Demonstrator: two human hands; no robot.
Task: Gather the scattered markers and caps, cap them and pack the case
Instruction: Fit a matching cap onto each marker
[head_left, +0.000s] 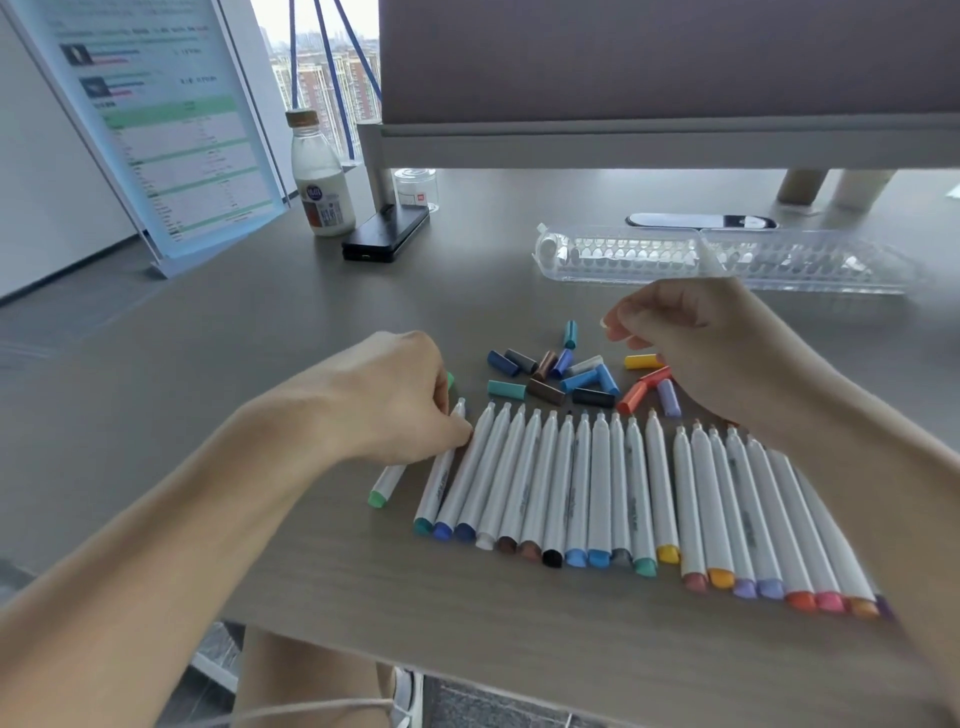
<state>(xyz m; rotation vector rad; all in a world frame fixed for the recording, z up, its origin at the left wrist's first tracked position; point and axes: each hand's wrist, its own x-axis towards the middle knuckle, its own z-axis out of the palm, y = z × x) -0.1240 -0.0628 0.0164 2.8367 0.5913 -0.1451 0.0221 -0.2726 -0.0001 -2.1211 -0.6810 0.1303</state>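
Left hand (400, 395) fingers grip half-hidden green marker (387, 480); right hand (691, 338) fingers curled, contents unclear.

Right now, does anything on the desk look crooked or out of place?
Yes. One white marker with a green end lies slanted, left of the neat row of white markers, under the left hand that seems to grip it. The loose coloured caps sit jumbled beyond the row.

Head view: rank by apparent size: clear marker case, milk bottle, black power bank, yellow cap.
1. clear marker case
2. milk bottle
3. black power bank, not far behind the bottle
4. yellow cap, smallest despite being nearest the camera
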